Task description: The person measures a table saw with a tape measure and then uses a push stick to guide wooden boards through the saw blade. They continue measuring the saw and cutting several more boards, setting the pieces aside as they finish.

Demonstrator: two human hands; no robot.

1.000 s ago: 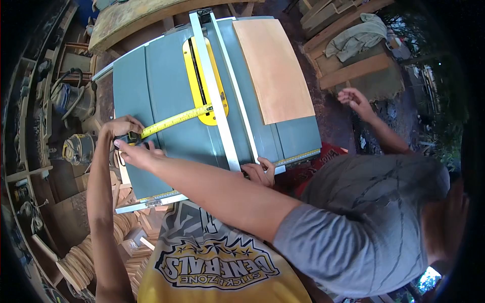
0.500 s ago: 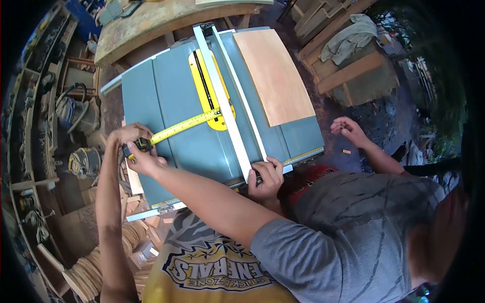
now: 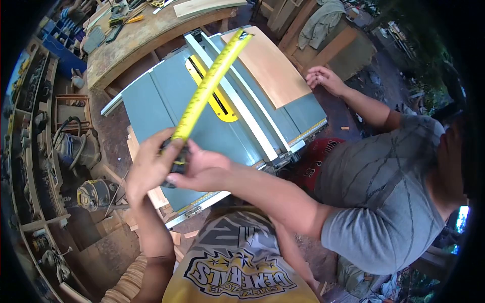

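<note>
My left hand (image 3: 149, 164) is closed around the black case of a tape measure (image 3: 179, 159), its thumb over the spot where the yellow blade (image 3: 204, 93) comes out. Reaching in from the right, a co-worker's hand (image 3: 204, 169) is at the same case, palm up with curved fingers. The blade slants up and away over the table saw (image 3: 151, 108), crossing the yellow throat plate (image 3: 227, 117) and the white fence (image 3: 232, 98). Its hooked end overlaps a thin wooden panel (image 3: 273, 70). My right forearm (image 3: 293, 250) shows below the co-worker's arm; its hand is hidden.
The co-worker in a grey shirt (image 3: 379, 222) stands close on my right, with another hand (image 3: 326, 81) beside the panel. A workbench (image 3: 146, 43) with tools stands behind the saw. Shop vacuums (image 3: 91, 194) and shelving line the left side.
The tape has lifted off the saw and swung up toward the far right, its case moving right with my left hand and the co-worker's hand. My right hand has left the fence.
</note>
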